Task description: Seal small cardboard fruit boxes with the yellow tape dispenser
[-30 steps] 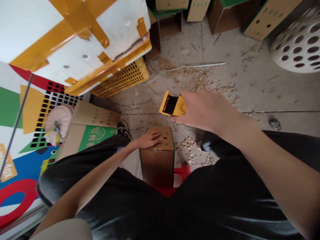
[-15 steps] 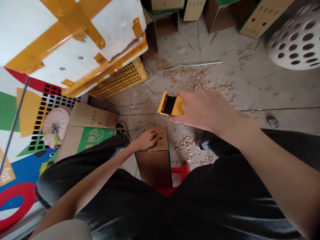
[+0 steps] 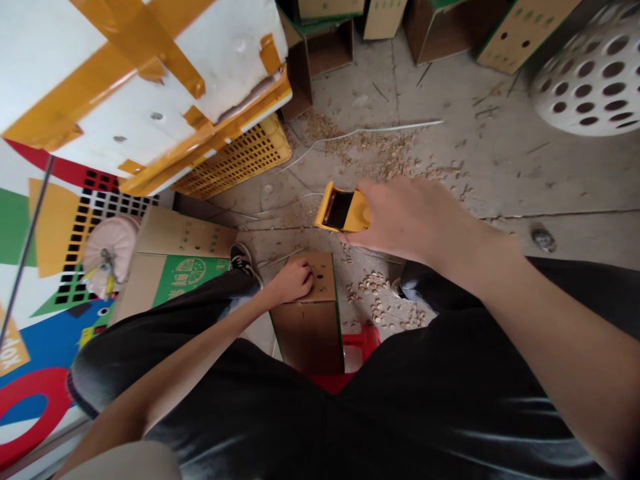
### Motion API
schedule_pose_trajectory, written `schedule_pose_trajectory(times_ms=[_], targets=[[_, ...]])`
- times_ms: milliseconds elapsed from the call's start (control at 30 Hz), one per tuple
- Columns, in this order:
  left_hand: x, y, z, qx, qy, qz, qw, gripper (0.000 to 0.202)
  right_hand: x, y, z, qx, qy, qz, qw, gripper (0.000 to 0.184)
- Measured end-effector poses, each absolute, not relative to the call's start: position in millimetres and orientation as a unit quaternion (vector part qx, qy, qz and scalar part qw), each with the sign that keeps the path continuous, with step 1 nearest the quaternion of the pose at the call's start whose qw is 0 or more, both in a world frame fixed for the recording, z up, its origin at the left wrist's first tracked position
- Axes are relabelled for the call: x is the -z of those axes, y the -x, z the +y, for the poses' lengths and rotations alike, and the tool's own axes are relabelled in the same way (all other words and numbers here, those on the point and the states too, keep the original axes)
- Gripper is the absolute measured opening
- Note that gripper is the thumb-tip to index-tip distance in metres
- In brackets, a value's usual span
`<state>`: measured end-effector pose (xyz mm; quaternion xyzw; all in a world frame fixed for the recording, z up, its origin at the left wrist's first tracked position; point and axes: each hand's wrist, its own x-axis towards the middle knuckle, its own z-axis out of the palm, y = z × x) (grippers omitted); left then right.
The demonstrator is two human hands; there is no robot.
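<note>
My right hand (image 3: 400,217) grips a yellow hand tool (image 3: 345,208) with a dark, framed opening at its front end; its exact kind is not clear. The tool is held above the floor, to the upper right of a brown cardboard box (image 3: 310,333) and apart from it. The box is between my knees, with small holes in its top face. My left hand (image 3: 294,280) rests on the left part of that face, fingers curled against it. Its fingertips are partly hidden.
A red plastic stool (image 3: 369,341) shows beside the box. Cardboard discs (image 3: 377,283) litter the floor. A green-printed carton (image 3: 187,270) lies left; a taped white foam box (image 3: 220,73) sits over a yellow crate (image 3: 240,160). A white perforated basket (image 3: 590,83) stands at upper right.
The fingers of my left hand have curled in slightly on the box. My right hand and the yellow tool stay almost in place. The view has shifted a little.
</note>
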<state>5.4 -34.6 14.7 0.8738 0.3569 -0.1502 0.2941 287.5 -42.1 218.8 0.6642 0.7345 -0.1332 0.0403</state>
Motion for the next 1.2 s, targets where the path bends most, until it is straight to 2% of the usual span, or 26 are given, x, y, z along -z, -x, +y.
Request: schedule_pose_trajectory(times_ms=[633, 1200], targets=[[-24.3, -9.7, -39.1, 0.136, -0.855, 0.429, 0.257, 0.032, -216.7, -285.2, -39.8, 0.139, -0.658, 0.739, 0.044, 0.046], [-15.4, -5.7, -38.8, 0.154, -0.844, 0.444, 0.259, 0.035, -214.9, -284.7, -39.7, 0.138, -0.654, 0.742, 0.051, 0.05]])
